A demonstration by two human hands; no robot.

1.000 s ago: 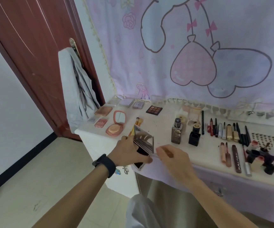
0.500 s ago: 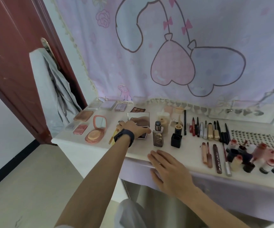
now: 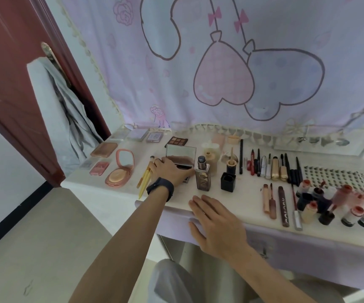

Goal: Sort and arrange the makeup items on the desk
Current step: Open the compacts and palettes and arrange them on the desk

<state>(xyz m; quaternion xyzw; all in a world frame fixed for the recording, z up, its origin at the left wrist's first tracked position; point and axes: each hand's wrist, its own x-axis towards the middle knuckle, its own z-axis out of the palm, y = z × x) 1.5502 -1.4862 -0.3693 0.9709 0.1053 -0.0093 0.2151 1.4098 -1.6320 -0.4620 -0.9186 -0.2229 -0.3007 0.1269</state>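
My left hand (image 3: 169, 171) rests on an open mirrored palette (image 3: 180, 153) that stands on the white desk (image 3: 240, 202), its fingers curled over the palette's base. My right hand (image 3: 217, 221) lies flat and empty at the desk's front edge. Yellow-handled brushes (image 3: 145, 178) lie just left of my left hand. A brown patterned bottle (image 3: 202, 174) and a black square bottle (image 3: 228, 178) stand to the right of the palette. Pencils, mascaras and lipsticks (image 3: 270, 167) are lined up further right.
Flat compacts and palettes (image 3: 104, 149) and a round pink mirror compact (image 3: 120, 171) fill the desk's left end. Small jars and bottles (image 3: 334, 204) crowd the right front, beside a lash tray (image 3: 338, 178). A printed curtain (image 3: 220, 62) hangs behind; a red door (image 3: 13, 84) stands left.
My left hand carried the open palette from the desk's front edge to the middle, behind the brushes, and set it down. My right hand let go and flattened on the front edge.
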